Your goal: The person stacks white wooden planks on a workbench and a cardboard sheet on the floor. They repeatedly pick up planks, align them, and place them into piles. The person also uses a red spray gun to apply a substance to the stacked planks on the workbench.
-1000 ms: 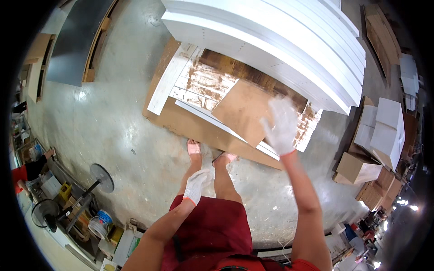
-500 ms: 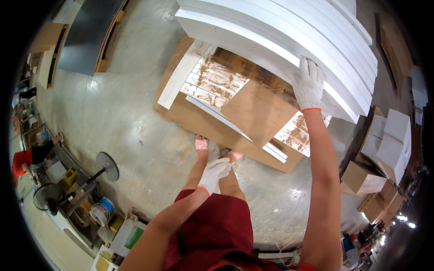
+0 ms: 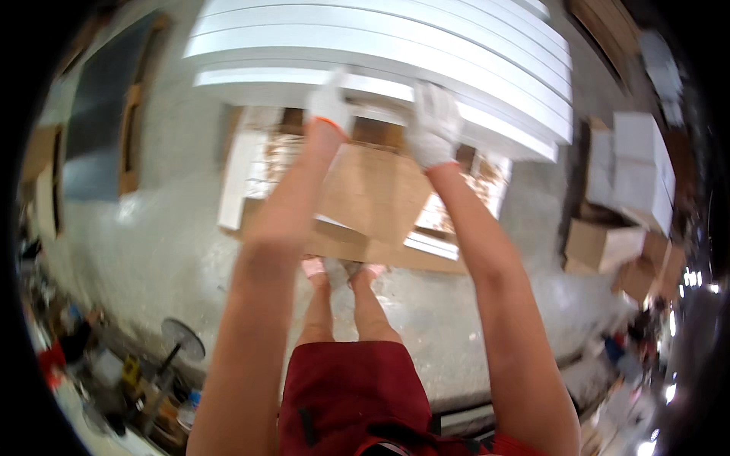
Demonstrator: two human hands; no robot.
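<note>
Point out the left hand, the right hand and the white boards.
Left hand (image 3: 328,105): head view, middle of the blurred glove.
Right hand (image 3: 435,125): head view, back of the glove.
White boards (image 3: 388,47): head view, middle of the stack's visible surface.

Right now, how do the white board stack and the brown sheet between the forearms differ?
The white board stack is much wider than the brown sheet. The stack is white, the sheet brown. The stack shows several long strips, the sheet one flat face. Both lie in front of the person.
</note>
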